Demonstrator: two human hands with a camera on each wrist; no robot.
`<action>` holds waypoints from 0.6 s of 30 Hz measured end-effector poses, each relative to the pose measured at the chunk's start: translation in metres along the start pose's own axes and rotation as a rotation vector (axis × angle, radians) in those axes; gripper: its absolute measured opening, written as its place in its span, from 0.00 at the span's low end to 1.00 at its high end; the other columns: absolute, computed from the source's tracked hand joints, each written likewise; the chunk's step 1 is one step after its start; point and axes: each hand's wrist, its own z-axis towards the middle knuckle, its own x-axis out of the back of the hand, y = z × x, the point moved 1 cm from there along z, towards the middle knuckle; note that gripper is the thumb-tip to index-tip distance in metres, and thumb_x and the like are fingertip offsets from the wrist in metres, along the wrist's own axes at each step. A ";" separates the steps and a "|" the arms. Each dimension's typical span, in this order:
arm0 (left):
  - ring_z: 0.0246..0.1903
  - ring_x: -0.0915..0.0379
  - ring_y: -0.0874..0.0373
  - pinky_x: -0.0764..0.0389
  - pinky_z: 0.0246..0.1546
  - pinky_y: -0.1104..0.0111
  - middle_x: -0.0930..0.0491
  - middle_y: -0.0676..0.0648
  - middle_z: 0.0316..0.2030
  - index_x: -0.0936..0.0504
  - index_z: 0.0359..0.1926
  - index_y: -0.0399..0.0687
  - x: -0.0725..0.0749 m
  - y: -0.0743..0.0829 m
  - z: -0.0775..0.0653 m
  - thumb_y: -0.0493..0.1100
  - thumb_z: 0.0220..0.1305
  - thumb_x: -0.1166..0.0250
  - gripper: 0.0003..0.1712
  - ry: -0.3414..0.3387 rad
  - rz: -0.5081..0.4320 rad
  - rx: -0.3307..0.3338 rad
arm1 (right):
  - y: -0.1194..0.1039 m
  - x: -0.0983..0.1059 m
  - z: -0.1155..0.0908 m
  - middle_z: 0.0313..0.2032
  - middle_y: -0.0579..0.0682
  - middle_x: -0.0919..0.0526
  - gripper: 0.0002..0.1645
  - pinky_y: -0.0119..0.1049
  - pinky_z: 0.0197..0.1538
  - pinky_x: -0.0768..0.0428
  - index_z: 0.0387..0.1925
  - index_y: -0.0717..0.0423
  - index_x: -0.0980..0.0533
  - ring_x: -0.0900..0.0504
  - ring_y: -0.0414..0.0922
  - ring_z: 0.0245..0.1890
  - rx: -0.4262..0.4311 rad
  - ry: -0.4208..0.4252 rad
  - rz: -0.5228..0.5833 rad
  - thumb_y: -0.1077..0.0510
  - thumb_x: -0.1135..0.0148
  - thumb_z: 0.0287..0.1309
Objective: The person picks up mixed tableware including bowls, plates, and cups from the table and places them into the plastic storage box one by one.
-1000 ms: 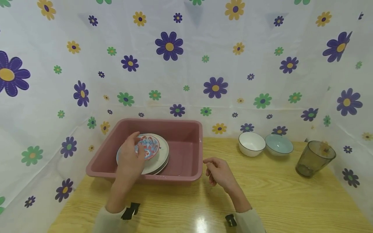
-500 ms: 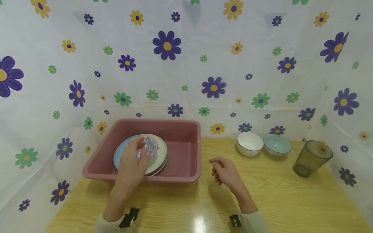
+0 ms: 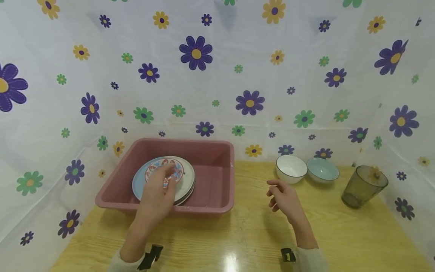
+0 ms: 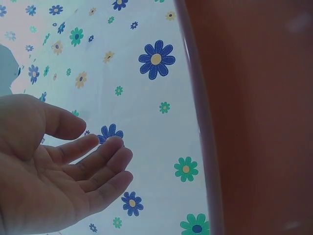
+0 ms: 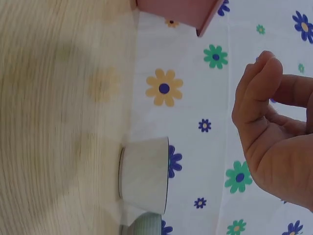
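My left hand (image 3: pixel 158 194) hovers above the pink basin (image 3: pixel 210 154), its fingers loosely bent over a small red-and-blue patterned dish (image 3: pixel 178 173). That dish lies on stacked plates, with a white plate (image 3: pixel 188 179) on the right and a light blue plate (image 3: pixel 138 182) showing on the left. In the left wrist view the palm is bare. My right hand (image 3: pixel 285 198) hangs over the wooden table, holding nothing, fingers loosely curled. Nearest to it stands a white bowl (image 3: pixel 291 170), also seen side-on in the right wrist view (image 5: pixel 145 174).
A pale blue bowl (image 3: pixel 323 170) sits beside the white one. Farther right on the wooden table (image 3: pixel 251 230) is a tinted drinking glass (image 3: pixel 363 187). Flower-printed sheeting (image 3: pixel 217 75) hangs close behind and at both sides.
My right hand has moved right, away from the basin's edge towards the white bowl. The left hand has shifted slightly right and down over the patterned dish, uncovering more of it.
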 end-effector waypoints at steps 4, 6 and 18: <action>0.52 0.23 0.42 0.23 0.53 0.50 0.20 0.34 0.49 0.25 0.56 0.30 0.000 0.002 -0.001 0.29 0.66 0.42 0.18 -0.006 0.007 -0.016 | 0.005 0.013 0.006 0.45 0.64 0.22 0.23 0.34 0.26 0.19 0.65 0.64 0.32 0.22 0.43 0.23 -0.011 0.048 -0.007 0.61 0.55 0.73; 0.52 0.23 0.42 0.23 0.52 0.50 0.20 0.35 0.48 0.25 0.55 0.30 0.000 0.003 -0.002 0.29 0.65 0.42 0.17 -0.008 0.007 -0.020 | 0.008 0.019 0.008 0.49 0.67 0.24 0.25 0.33 0.27 0.18 0.67 0.65 0.36 0.21 0.42 0.23 -0.027 0.072 -0.003 0.60 0.55 0.73; 0.49 0.22 0.41 0.23 0.54 0.49 0.18 0.35 0.44 0.21 0.50 0.31 -0.004 0.003 -0.003 0.26 0.62 0.41 0.15 0.026 -0.009 -0.078 | 0.034 0.051 0.022 0.68 0.75 0.45 0.39 0.31 0.36 0.15 0.76 0.65 0.62 0.16 0.39 0.32 -0.115 0.141 0.154 0.61 0.58 0.73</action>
